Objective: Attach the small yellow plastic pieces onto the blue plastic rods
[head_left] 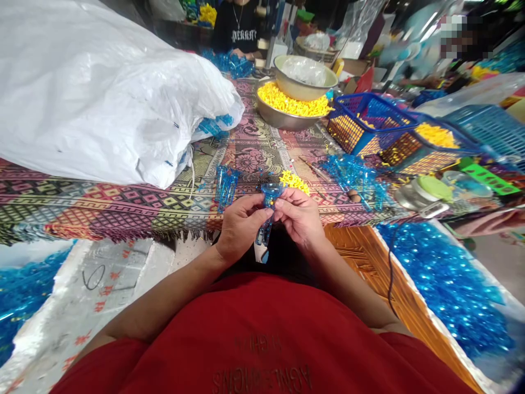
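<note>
Both my hands meet at the near edge of the table, closed on one clear blue plastic piece [268, 210]. My left hand [240, 224] wraps its lower stem, which hangs down between my wrists. My right hand [299, 216] pinches the cup-shaped top of the piece with fingertips. A small heap of yellow plastic bits [294, 180] lies on the patterned cloth just beyond my fingers. A few upright blue pieces [225, 186] stand to the left of it, and a tangle of blue pieces [355, 175] lies to the right.
A big white plastic sack [94, 93] fills the table's left. Metal bowls of yellow bits [287, 106], blue baskets [369, 123] and a jar with a green lid [426, 191] sit right. White boxes of blue pieces [447, 284] flank my lap. Another person [238, 27] sits across.
</note>
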A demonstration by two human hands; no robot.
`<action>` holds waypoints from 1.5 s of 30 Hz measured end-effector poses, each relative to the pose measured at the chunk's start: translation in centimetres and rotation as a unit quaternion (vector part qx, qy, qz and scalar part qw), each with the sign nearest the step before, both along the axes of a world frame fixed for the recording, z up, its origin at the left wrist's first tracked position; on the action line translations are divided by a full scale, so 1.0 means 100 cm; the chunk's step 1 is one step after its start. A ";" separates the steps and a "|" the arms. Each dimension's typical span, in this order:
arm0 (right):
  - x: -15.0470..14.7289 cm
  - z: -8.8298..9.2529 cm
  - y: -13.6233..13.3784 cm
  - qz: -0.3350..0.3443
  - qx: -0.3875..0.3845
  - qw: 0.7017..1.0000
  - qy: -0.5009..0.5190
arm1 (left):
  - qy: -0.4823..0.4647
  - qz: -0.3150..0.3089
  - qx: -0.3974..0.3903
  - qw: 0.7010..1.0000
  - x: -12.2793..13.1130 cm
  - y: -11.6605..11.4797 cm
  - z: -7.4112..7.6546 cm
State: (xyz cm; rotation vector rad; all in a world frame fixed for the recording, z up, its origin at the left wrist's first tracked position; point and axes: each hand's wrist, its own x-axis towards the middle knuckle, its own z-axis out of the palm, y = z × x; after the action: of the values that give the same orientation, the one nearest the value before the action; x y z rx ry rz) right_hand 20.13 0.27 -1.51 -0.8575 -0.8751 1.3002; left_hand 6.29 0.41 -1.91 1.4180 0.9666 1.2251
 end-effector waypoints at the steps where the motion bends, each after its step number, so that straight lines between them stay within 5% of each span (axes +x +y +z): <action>1: 0.000 0.000 0.000 -0.005 0.003 1.000 -0.001 | 0.019 0.003 0.015 1.000 -0.001 0.001 0.000; 11: -0.006 -0.009 0.001 -0.009 0.030 0.996 -0.085 | 0.060 -0.073 -0.010 0.995 -0.008 0.002 -0.003; 19: -0.005 -0.010 0.002 -0.039 0.016 0.990 -0.134 | -0.190 -0.141 -0.214 0.948 0.002 -0.005 -0.019; 36: -0.012 -0.012 -0.002 0.131 -0.013 0.987 -0.091 | -0.314 -0.128 -0.235 0.911 0.003 0.000 -0.018; 45: -0.003 -0.010 0.005 0.024 -0.018 0.997 -0.066 | -0.286 -0.206 -0.345 0.870 -0.012 -0.008 -0.019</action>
State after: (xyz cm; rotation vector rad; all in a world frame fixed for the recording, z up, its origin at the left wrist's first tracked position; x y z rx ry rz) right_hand 19.80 0.73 -2.54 -0.9654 -0.9841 1.3159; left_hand 5.12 -0.43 -3.83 0.5818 0.5476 0.7744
